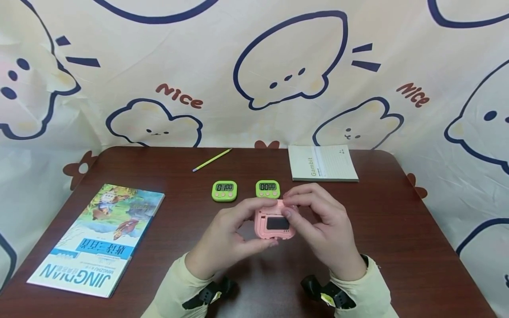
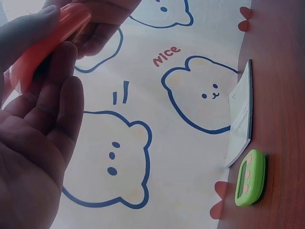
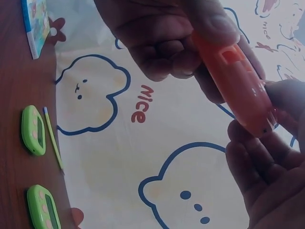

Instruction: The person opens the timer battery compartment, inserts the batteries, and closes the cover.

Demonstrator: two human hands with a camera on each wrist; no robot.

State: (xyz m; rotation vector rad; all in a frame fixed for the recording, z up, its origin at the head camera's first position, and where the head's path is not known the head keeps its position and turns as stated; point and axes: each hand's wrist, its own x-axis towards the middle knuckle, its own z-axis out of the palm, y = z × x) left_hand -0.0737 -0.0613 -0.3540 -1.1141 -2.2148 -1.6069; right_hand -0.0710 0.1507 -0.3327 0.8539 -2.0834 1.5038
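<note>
A small pink timer (image 1: 262,226) with a rounded body and a dark rectangular panel (image 1: 278,223) is held up over the middle of the table. My left hand (image 1: 223,238) grips its left side, thumb along the lower edge and index finger along the top. At the upper right corner, the thumb and fingers of my right hand (image 1: 332,232) pinch it. The right wrist view shows the pink casing (image 3: 238,90) edge-on between both hands, with a small slot in its side. Just beyond the hands stand two green timers, one on the left (image 1: 224,191) and one on the right (image 1: 267,189).
On the dark wooden table (image 1: 397,247), a blue-and-white book (image 1: 99,238) lies at left. A yellow-green pencil (image 1: 212,160) and a pale notebook (image 1: 324,163) lie near the back edge. Behind them hangs a cartoon-printed cloth (image 1: 222,66).
</note>
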